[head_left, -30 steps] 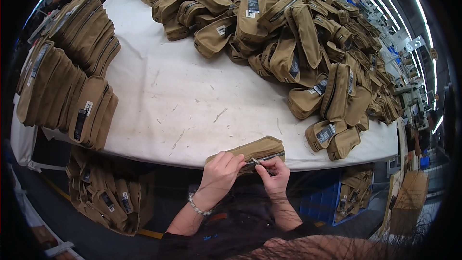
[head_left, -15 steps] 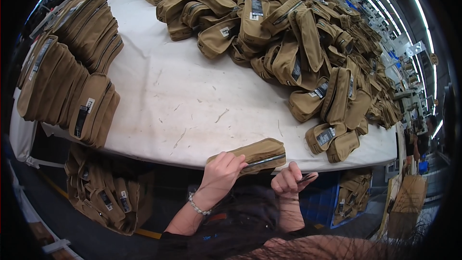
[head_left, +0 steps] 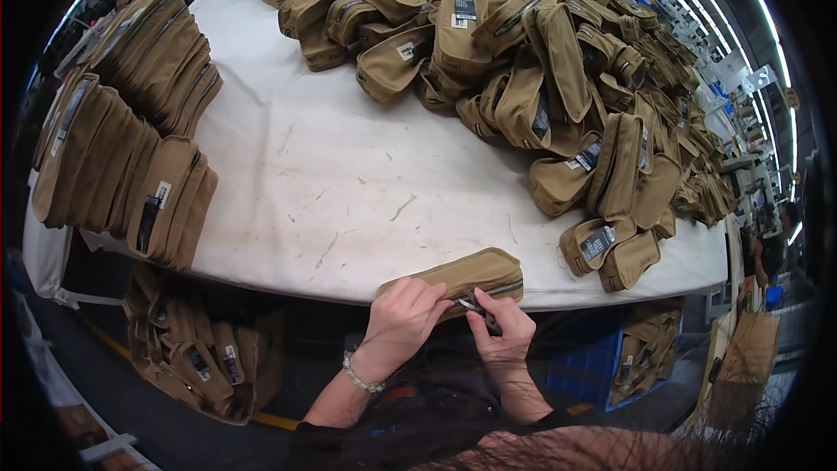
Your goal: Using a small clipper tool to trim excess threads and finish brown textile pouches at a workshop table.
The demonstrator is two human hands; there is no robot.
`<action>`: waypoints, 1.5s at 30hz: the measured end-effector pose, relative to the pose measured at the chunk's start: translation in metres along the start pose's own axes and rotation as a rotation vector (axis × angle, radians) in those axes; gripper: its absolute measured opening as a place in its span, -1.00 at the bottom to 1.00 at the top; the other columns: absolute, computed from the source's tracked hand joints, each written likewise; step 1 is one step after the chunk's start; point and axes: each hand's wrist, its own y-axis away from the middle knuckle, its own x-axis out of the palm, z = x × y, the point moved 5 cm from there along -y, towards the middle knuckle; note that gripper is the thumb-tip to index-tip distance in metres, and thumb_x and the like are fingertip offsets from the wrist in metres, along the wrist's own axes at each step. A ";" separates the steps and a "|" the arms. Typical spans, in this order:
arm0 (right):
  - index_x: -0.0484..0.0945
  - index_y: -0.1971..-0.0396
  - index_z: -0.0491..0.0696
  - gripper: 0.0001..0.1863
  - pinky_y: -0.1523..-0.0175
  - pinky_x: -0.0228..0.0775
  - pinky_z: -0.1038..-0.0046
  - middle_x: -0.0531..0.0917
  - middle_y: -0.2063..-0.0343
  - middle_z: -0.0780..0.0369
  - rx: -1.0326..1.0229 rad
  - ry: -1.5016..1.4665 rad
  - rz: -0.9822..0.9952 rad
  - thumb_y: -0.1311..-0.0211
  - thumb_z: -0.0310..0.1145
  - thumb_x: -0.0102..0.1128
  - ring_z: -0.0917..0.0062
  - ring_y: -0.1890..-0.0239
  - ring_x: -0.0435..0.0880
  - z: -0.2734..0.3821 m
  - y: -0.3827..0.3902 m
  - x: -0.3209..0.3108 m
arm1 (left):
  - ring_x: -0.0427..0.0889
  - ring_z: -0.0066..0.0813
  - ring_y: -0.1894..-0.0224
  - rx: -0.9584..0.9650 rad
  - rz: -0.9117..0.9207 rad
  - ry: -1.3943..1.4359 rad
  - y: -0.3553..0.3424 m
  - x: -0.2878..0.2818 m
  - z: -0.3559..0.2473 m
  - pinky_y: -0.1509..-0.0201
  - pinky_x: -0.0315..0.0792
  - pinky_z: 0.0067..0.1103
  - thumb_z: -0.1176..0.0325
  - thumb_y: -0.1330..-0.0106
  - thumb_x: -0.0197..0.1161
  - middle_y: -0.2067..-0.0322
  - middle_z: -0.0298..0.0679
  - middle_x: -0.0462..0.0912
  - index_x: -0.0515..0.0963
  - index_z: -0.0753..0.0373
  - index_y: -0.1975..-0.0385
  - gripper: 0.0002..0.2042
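Workshop hall with strip lights at far right, seen from above through a fisheye lens. Filling most of the view, a wide white bench [head_left: 349, 183], scuffed and dotted with loose threads. Heaped across its far and right side, a big loose pile of tan zip pouches [head_left: 540, 61], many with dark tags. Lined up on edge along its left side, neat rows of the same pouches [head_left: 131, 139]. Below the bench edge at left, more stacked pouches [head_left: 192, 349] down toward the floor. Right at the near edge of the bench, between both hands, one tan pouch [head_left: 471, 272] lying flat, zip side toward the wearer. Left hand [head_left: 405, 318], beaded bracelet [head_left: 359, 375] at the wrist, closed over the pouch's near left part, fingers curled onto the fabric. Right hand [head_left: 501, 331] pinched narrow on the small metal zip pull [head_left: 466, 303], thumb and forefinger together. Likely trouble from here: pouch close enough to the edge to be dragged off into the lap or onto the floor by a firm tug, unless braced well by the left hand. Possible too: fabric or lining caught in the zip teeth when pulled askew, or the small pull slipping out of the pinch. Hard to tell how far along its track the zip stands.
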 end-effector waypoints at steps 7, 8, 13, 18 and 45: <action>0.65 0.30 -0.12 -0.68 0.56 0.29 0.53 0.54 0.67 0.27 0.047 -0.031 -0.047 0.11 -0.45 0.52 0.49 0.70 0.49 -0.001 0.007 0.010 | 0.53 -0.27 0.47 -0.022 0.001 0.005 0.003 -0.001 0.002 0.40 0.44 -0.44 0.43 -0.02 0.43 0.55 -0.25 0.55 0.62 0.30 0.39 -0.82; 0.64 0.32 -0.12 -0.70 0.57 0.28 0.53 0.55 0.67 0.27 0.034 -0.020 -0.049 0.12 -0.45 0.53 0.49 0.71 0.49 -0.002 0.007 0.011 | 0.53 -0.27 0.47 -0.021 0.007 0.007 0.003 0.000 0.003 0.40 0.44 -0.44 0.43 -0.02 0.43 0.55 -0.25 0.55 0.62 0.30 0.39 -0.82; 0.64 0.35 -0.10 -0.71 0.57 0.27 0.53 0.58 0.65 0.28 0.008 0.014 -0.047 0.13 -0.45 0.53 0.49 0.71 0.50 -0.003 0.004 0.014 | 0.49 -0.40 0.47 0.005 0.025 0.005 0.004 0.006 0.005 0.42 0.41 -0.51 0.41 -0.12 0.37 0.54 -0.31 0.49 0.61 0.31 0.24 -0.78; 0.64 0.38 -0.10 -0.71 0.57 0.28 0.52 0.62 0.63 0.27 -0.016 0.033 -0.059 0.16 -0.45 0.55 0.48 0.70 0.51 -0.001 0.001 0.015 | 0.50 -0.41 0.47 0.015 0.012 0.000 0.005 0.005 0.006 0.42 0.41 -0.54 0.41 -0.10 0.39 0.52 -0.31 0.51 0.61 0.32 0.25 -0.77; 0.66 0.42 -0.14 -0.80 0.47 0.42 0.61 0.73 0.48 0.26 0.465 -0.771 0.136 0.02 -0.42 0.51 0.53 0.61 0.63 -0.024 0.016 0.020 | 0.47 -0.42 0.48 0.018 0.023 0.000 0.005 0.004 0.005 0.45 0.40 -0.54 0.42 -0.12 0.38 0.55 -0.32 0.46 0.62 0.32 0.23 -0.77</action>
